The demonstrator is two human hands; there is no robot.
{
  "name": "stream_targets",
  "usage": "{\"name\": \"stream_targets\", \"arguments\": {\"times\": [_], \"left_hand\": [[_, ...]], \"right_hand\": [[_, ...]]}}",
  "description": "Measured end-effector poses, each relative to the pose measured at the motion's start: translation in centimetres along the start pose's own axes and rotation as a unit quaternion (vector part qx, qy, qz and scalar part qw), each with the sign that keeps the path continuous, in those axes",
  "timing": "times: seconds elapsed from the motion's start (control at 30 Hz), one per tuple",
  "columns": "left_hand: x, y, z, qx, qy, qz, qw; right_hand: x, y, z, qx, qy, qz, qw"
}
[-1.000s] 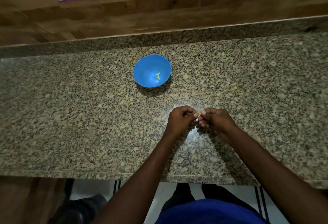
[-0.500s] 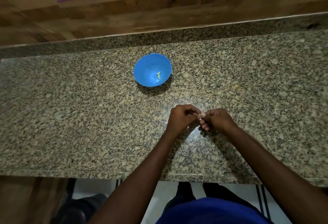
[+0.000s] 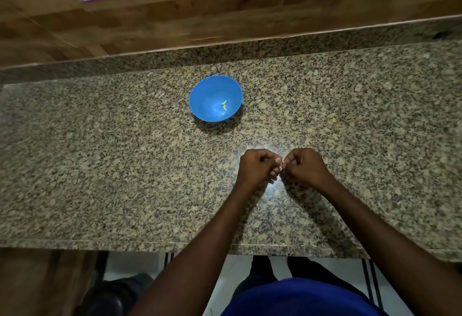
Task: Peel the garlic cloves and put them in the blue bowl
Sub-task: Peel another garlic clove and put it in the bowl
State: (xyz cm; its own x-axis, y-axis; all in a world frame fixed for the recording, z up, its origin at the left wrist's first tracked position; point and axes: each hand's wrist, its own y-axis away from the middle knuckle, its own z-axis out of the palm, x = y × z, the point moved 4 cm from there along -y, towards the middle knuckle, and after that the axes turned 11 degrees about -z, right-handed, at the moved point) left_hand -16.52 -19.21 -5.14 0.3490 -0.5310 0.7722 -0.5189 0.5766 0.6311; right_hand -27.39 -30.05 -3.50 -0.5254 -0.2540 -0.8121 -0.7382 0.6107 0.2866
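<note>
Both the left hand (image 3: 257, 167) and right hand (image 3: 303, 165) pinch one small garlic clove (image 3: 282, 164) between curled fingers, near the counter's (image 3: 100, 165) front edge. The blue bowl (image 3: 200, 95) sits toward the back edge, holding one pale piece (image 3: 224, 106).

**A home kitchen**

A speckled granite counter (image 3: 100, 165) fills the middle of the frame, with a raised granite lip and a wood-panelled wall (image 3: 225, 15) behind it. A blue bowl (image 3: 200, 105) sits on it. White floor tiles (image 3: 225, 278) show at the bottom.
</note>
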Motion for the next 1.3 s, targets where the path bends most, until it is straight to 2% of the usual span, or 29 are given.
{"name": "stream_targets", "arguments": {"times": [0.13, 0.27, 0.3, 0.37, 0.43, 0.5, 0.7, 0.9, 1.03, 1.17, 1.3], "left_hand": [[0.5, 0.3, 0.4, 0.053, -0.059, 0.059, 0.995], [0.4, 0.4, 0.6, 0.068, -0.062, 0.07, 0.993], [0.3, 0.4, 0.5, 0.068, -0.055, 0.066, 0.994], [0.1, 0.4, 0.4, 0.056, -0.032, 0.053, 0.997], [0.0, 0.1, 0.2, 0.028, -0.013, 0.037, 0.999], [0.0, 0.1, 0.2, -0.006, -0.001, 0.029, 1.0], [0.6, -0.2, -0.1, -0.054, -0.016, 0.038, 0.998], [0.8, -0.3, -0.2, -0.055, -0.015, 0.038, 0.998], [0.8, -0.6, -0.2, -0.046, -0.017, 0.041, 0.998], [0.3, -0.8, 0.1, -0.063, 0.013, 0.022, 0.998], [-0.3, -0.8, 0.3, -0.078, 0.042, 0.001, 0.996]], "right_hand": [[-0.3, 0.1, 0.2, 0.032, 0.069, -0.023, 0.997], [-0.2, 0.3, 0.2, 0.075, 0.058, -0.017, 0.995], [0.0, 0.3, 0.2, 0.077, 0.038, -0.011, 0.996], [0.4, 0.3, 0.4, 0.064, -0.073, 0.023, 0.995], [0.6, 0.6, 0.3, 0.04, -0.206, 0.07, 0.975], [0.9, 0.6, 0.1, 0.024, -0.259, 0.103, 0.96], [1.4, 0.3, 0.1, -0.002, -0.322, 0.14, 0.936], [1.1, 0.3, 0.1, -0.03, -0.345, 0.149, 0.926], [0.8, 0.4, 0.6, -0.08, -0.403, 0.192, 0.891], [0.4, 0.8, 0.7, -0.093, -0.468, 0.216, 0.852], [0.3, 0.8, 0.8, -0.092, -0.473, 0.22, 0.848]]}}
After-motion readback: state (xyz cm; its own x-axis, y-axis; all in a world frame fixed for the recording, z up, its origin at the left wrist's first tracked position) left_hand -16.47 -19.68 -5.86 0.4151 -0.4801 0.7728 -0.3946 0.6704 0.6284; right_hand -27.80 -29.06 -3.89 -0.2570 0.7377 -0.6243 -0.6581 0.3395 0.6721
